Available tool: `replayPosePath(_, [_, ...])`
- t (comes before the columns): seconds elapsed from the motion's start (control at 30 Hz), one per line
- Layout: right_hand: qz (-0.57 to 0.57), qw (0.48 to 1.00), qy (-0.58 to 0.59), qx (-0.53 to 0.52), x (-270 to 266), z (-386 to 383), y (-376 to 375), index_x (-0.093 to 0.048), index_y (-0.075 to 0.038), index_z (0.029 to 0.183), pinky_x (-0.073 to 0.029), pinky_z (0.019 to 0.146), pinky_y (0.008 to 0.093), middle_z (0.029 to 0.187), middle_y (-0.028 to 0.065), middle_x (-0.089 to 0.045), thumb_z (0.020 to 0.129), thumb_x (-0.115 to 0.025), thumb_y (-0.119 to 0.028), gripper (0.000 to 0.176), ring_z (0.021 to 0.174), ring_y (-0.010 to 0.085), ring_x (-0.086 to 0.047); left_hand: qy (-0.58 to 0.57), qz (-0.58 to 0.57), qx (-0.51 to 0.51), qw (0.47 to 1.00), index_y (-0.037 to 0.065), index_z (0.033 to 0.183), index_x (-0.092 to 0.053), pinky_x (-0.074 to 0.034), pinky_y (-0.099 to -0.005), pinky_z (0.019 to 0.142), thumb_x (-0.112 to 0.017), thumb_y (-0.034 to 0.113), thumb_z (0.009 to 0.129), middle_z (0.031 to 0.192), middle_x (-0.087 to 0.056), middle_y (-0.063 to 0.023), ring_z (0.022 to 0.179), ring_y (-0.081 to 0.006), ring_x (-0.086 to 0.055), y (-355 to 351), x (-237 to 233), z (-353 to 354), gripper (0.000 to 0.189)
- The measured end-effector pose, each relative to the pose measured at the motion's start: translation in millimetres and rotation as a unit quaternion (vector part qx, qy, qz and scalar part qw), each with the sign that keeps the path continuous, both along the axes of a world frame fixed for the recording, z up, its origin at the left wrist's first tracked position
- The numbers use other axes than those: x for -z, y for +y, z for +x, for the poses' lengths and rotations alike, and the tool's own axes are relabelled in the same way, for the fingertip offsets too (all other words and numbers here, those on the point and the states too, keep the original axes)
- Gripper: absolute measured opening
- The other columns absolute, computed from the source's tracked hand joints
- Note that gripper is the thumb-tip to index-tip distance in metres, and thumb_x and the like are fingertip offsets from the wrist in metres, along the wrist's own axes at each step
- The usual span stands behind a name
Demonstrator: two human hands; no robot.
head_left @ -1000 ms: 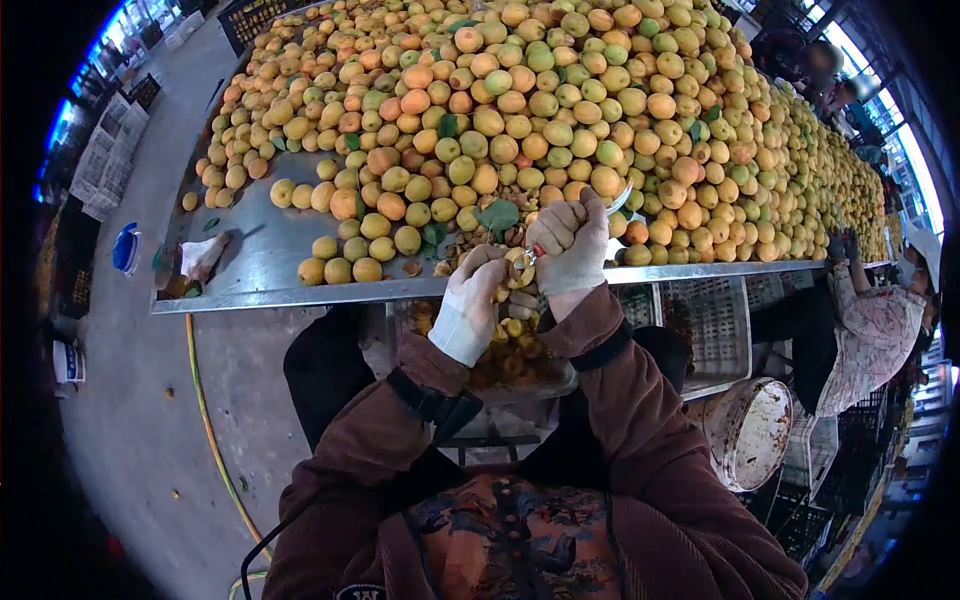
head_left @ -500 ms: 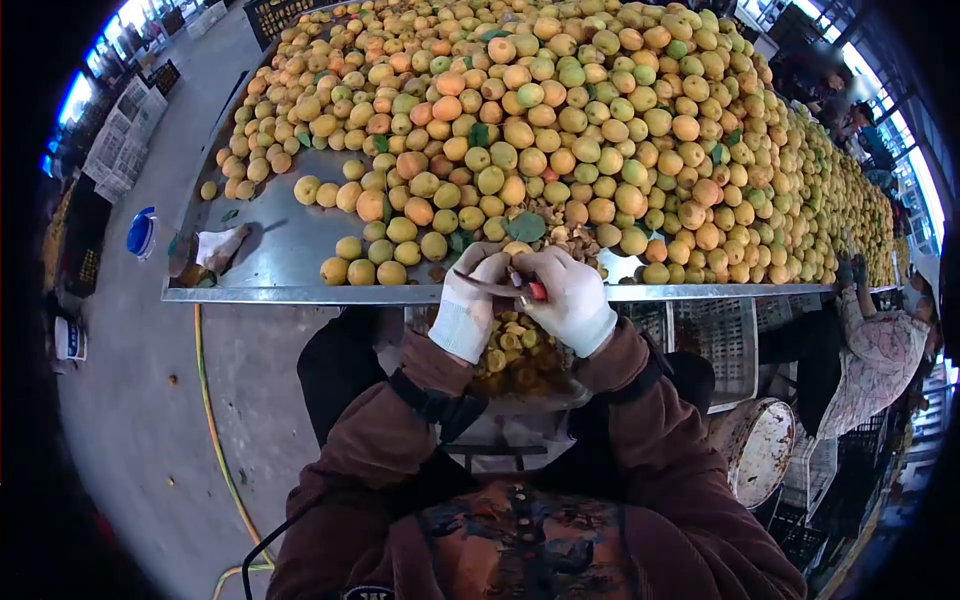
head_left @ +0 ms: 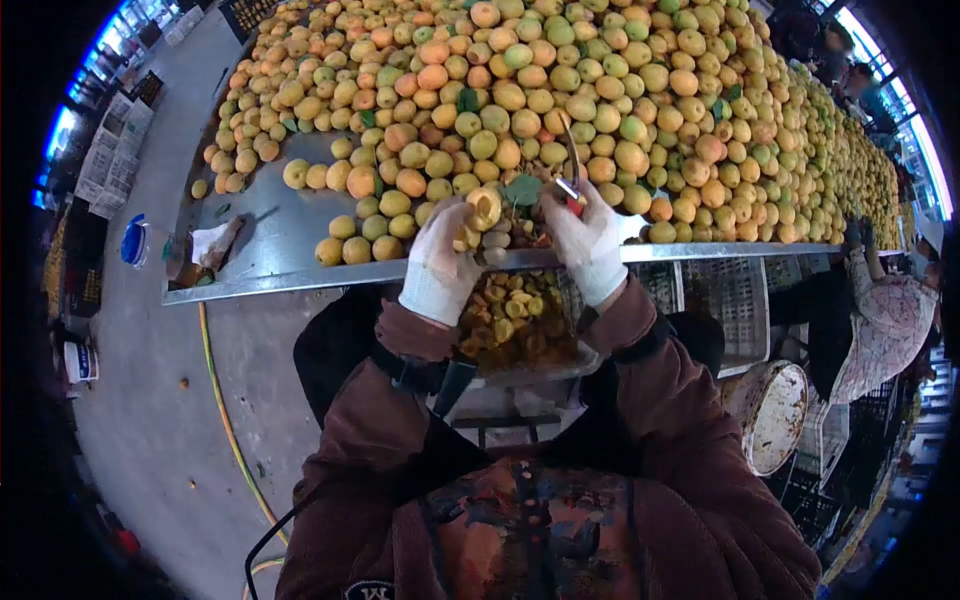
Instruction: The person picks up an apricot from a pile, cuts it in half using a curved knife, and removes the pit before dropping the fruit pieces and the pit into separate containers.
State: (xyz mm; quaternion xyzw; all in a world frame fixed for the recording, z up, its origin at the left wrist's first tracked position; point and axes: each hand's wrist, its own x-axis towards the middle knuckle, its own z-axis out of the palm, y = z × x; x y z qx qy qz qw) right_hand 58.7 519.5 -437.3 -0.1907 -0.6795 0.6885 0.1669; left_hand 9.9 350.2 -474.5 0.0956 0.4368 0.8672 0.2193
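Note:
My left hand (head_left: 440,258), in a white glove, is closed on a halved apricot (head_left: 485,207) at the table's front edge. The cut, hollow face of one half shows, with another piece below it by the fingers. In my gloved right hand (head_left: 588,238) is a knife (head_left: 573,160) with a red handle and a curved blade pointing up and away. Between the hands lie a green leaf (head_left: 522,190) and some brown scraps or pits. Below the edge, a crate (head_left: 545,372) holds many cut apricot halves (head_left: 512,308).
A large heap of whole apricots (head_left: 610,110) covers most of the metal table (head_left: 290,260). Crumpled paper (head_left: 212,243) lies at its left. A rusty drum (head_left: 775,415) and crates (head_left: 725,300) stand at the right, near a person (head_left: 875,320). A yellow hose (head_left: 222,410) crosses the floor.
My hands have moved apart and slightly forward. The apricot now shows as opened halves in the left hand, and the knife has come away with its blade turned upward.

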Motion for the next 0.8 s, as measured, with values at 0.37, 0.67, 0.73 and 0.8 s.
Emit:
replayPosePath(0.37, [-0.075,0.997,0.020,0.024,-19,13,23,-0.052,-0.006,0.093,-0.030,0.039,0.0200,0.064,-0.0046,-0.047,0.086,-0.064,-0.020,0.020,0.045,0.0039,-0.038,0.377,-0.532,0.274,0.707,-0.001,0.114,-0.055,-0.051,-0.0418,0.075,-0.053,0.036,0.087,0.091,-0.064,-0.0211,0.083,-0.0348,-0.064,3,52,37,0.046])
replayPosePath(0.67, [-0.123,0.992,0.011,0.026,-20,21,25,-0.052,-0.003,0.101,-0.035,0.040,0.0232,0.068,0.0014,-0.050,0.091,-0.058,-0.030,0.029,0.046,0.0084,-0.044,0.473,-0.732,-0.071,0.485,0.009,0.105,-0.061,-0.044,-0.0467,0.082,-0.068,0.034,0.075,0.096,-0.060,-0.0184,0.096,-0.0377,-0.056,-25,-32,-45,0.040])
replayPosePath(0.73, [-0.052,0.999,-0.004,0.003,-24,23,18,-0.051,-0.004,0.105,-0.036,0.041,0.0238,0.069,0.0016,-0.050,0.095,-0.051,-0.028,0.026,0.046,0.0089,-0.044,0.463,-0.764,-0.047,0.448,0.009,0.106,-0.061,-0.044,-0.0469,0.082,-0.069,0.035,0.073,0.096,-0.060,-0.0181,0.094,-0.0384,-0.056,-25,-21,-56,0.042])
replayPosePath(0.8, [-0.019,0.999,0.034,-0.038,-17,26,14,-0.051,-0.004,0.107,-0.036,0.041,0.0238,0.070,0.0026,-0.049,0.096,-0.049,-0.025,0.024,0.046,0.0091,-0.044,0.481,-0.768,-0.020,0.423,0.007,0.107,-0.060,-0.044,-0.0479,0.082,-0.072,0.036,0.069,0.096,-0.060,-0.0174,0.093,-0.0383,-0.056,-22,-13,-58,0.049])
